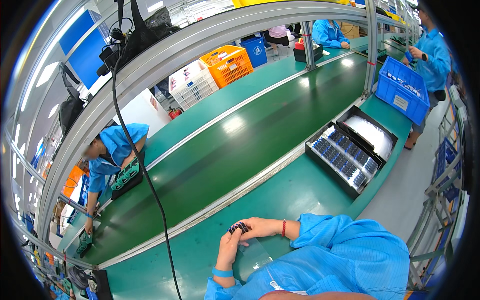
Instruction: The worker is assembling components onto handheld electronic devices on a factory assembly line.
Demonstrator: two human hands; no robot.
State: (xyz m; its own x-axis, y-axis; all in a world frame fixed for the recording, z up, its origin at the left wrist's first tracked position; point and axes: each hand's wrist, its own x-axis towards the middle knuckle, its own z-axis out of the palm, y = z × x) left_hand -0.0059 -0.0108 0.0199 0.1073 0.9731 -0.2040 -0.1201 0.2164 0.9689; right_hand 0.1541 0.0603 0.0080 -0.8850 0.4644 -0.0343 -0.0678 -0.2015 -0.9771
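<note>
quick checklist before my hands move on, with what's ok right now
1. Small dark piece gripped: ok, in the fingertips of the left hand and right hand.
2. Clear plastic free of the piece: cannot tell, the fingers cover where they might meet.
3. Black cable away from both hands: ok, it hangs to their left.
4. Black tray of dark-and-blue pieces uncovered: ok, its rows show.
5. Blue wristband worn: ok, on the left wrist.

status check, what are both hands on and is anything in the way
Left hand, right hand: both gripping small dark part. Part sits at fingertips. Black cable hangs left of them, touching neither hand.
</note>
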